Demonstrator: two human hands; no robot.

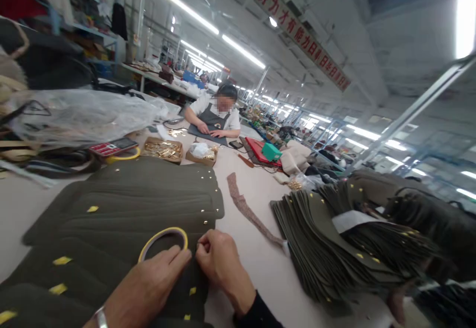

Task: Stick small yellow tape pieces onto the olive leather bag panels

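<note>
My left hand (pixel 150 281) is closed around a roll of yellow tape (pixel 174 229), whose ring stands up above the fingers. Close beside it, my right hand (pixel 223 261) is pinched, thumb against fingertips; whatever lies between them is too small to make out. Both hands are over dark green fabric panels (pixel 137 194) spread in overlapping layers on the table. Small yellow tape pieces (pixel 62 260) dot these panels, and little metal studs (pixel 203 211) show near the right edge of the upper one.
At right lies a fanned stack of dark green panels (pixel 316 238). A brown strip (pixel 245 209) crosses the pale table (pixel 260 263). Boxes of gold metal parts (pixel 163 149), another yellow tape roll (pixel 126 155) and plastic sheeting (pixel 85 117) lie beyond. A co-worker (pixel 217 114) sits opposite.
</note>
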